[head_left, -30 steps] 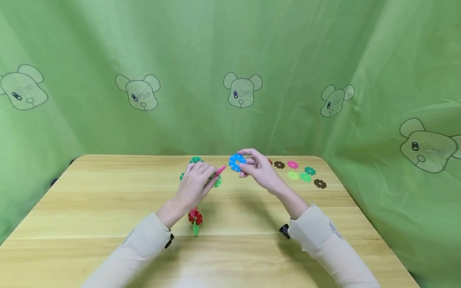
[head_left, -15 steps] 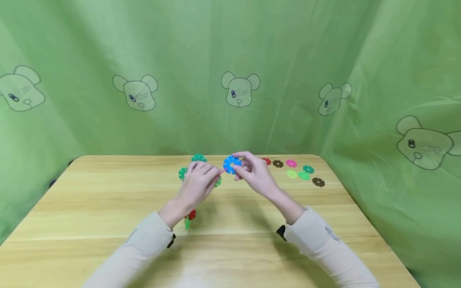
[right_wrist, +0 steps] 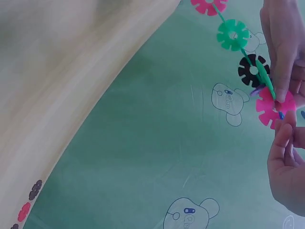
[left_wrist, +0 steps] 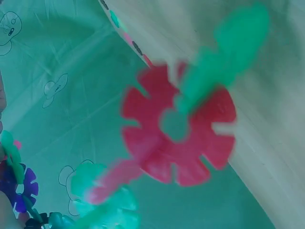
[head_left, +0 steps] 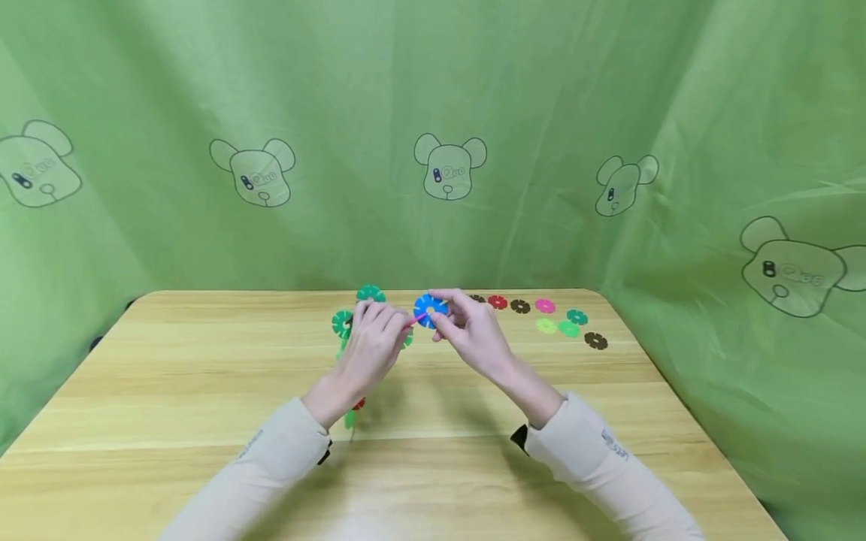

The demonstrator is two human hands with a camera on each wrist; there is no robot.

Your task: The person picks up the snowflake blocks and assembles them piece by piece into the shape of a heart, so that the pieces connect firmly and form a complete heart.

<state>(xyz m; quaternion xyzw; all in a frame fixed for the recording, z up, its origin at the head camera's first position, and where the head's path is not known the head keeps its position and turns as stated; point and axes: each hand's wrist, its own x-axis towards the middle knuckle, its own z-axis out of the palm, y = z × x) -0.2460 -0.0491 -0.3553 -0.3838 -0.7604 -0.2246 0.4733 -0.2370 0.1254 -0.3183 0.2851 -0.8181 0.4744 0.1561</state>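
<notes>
My left hand (head_left: 372, 334) pinches a pink slotted disc (right_wrist: 265, 106), part of a chain of interlocking plastic discs. Green discs (head_left: 370, 294) of that chain show behind the hand; a black disc (right_wrist: 248, 71) sits close to the pink one. From its near end hang a red disc (left_wrist: 202, 129) and a green disc (left_wrist: 243, 40) set crosswise to it. Between thumb and fingers, my right hand (head_left: 476, 334) holds a blue disc (head_left: 425, 304). The blue disc's edge meets the pink disc's rim, and in the right wrist view the fingertips nearly hide it.
Several loose discs lie at the table's back right, among them a red disc (head_left: 498, 302), a pink disc (head_left: 545, 306) and a brown disc (head_left: 596, 341). The wooden table (head_left: 473, 466) ends at a green curtain (head_left: 352, 225) with printed bear heads.
My right hand has brought the blue disc left until it meets the pink disc. The pink disc has turned in my left hand, and the chain's red and green end has swung a little left.
</notes>
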